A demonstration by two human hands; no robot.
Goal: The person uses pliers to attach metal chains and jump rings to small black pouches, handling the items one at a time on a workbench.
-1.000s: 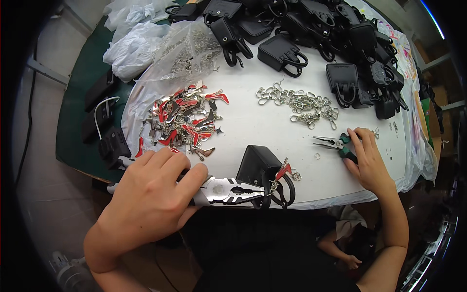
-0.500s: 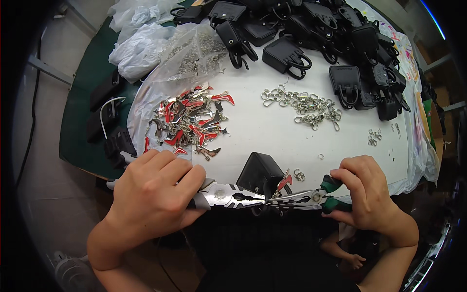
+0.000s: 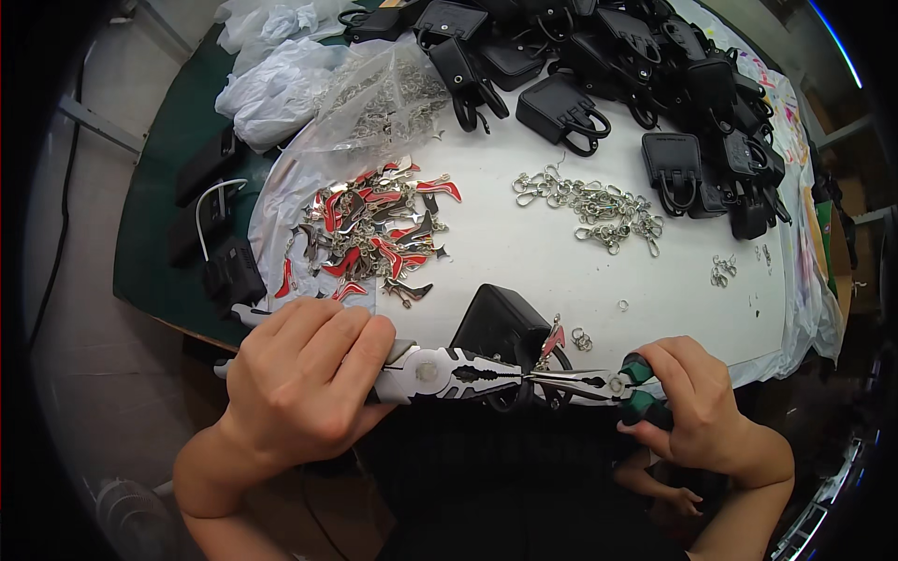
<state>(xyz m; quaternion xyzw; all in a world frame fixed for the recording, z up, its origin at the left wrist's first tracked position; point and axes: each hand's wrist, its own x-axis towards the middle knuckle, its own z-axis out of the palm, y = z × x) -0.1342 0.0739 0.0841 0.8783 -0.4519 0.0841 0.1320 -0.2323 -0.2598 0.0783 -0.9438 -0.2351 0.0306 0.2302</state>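
Note:
My left hand (image 3: 304, 379) is closed round the grey-handled combination pliers (image 3: 432, 372). Green-handled needle-nose pliers (image 3: 599, 383) are gripped in my right hand (image 3: 697, 402). The two tools point at each other and their tips meet, too close together to show what, if anything, is between them. Just behind the tips, a small black bag (image 3: 498, 325) lies on the table near its front edge, its handles toward me. A red high-heel-shaped charm (image 3: 554, 342) hangs by the bag's handle. Beside it lie several small metal rings (image 3: 581, 338).
Red and black shoe charms (image 3: 374, 234) lie heaped at the left, below a clear plastic bag (image 3: 383, 98) of chains. Silver clasps (image 3: 599, 210) are at centre right. Many black mini bags (image 3: 599, 47) are piled at the back. Black devices (image 3: 220, 224) line the left edge.
The needle-nose pliers have tilted, and my right hand is a little lower. My left hand and its pliers have shifted slightly to the right. The tips still meet.

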